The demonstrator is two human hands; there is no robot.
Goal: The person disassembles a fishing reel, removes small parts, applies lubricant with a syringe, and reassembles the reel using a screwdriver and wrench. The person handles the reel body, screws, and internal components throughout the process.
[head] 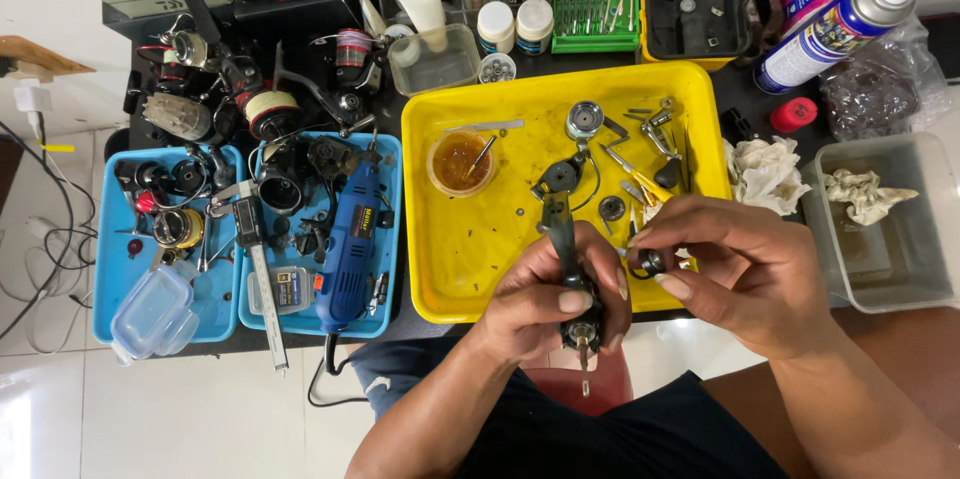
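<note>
Here the left hand (548, 301) is clenched around a dark reel body (572, 289), its stem pointing to twelve o'clock over the yellow tray (450, 269). At three o'clock of it, the right hand (745, 274) pinches a small black part (652, 261) between thumb and fingers, just beside the reel body. At eleven o'clock on the tray stands a cup (460, 163) of amber grease. At nine o'clock a blue rotary tool (350, 249) lies in a blue tray (385, 324).

Left hand (555, 299) is fisted, thumb across the front, forearm running off toward seven o'clock. Right hand (745, 274) pinches with its fingertips (672, 284), forearm toward five o'clock.
</note>
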